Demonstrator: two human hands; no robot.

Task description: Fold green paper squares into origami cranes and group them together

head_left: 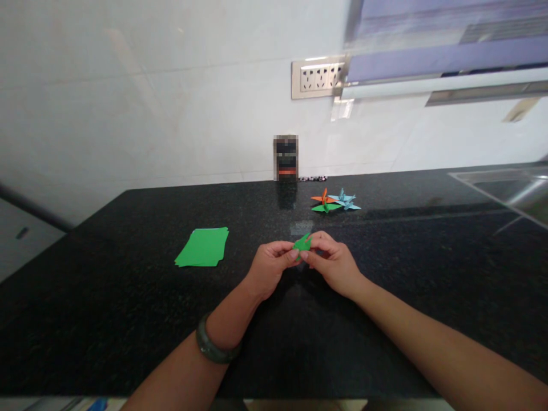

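Both hands met mid-counter, above black countertop (128, 319). Left hand (269, 268) & right hand (331, 262) each pinched green folded paper piece (303, 244) btwn fingertips. Green sheet stack (202, 247) lay to left; finished paper cranes (336, 201) sat further back, near wall.

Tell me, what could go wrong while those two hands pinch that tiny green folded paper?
The small green folded paper is pinched between the left hand and right hand; pulling too hard might tear it or set a wrong crease. It could also slip onto the black counter. The loose stack of green sheets might scatter if a forearm brushed it.
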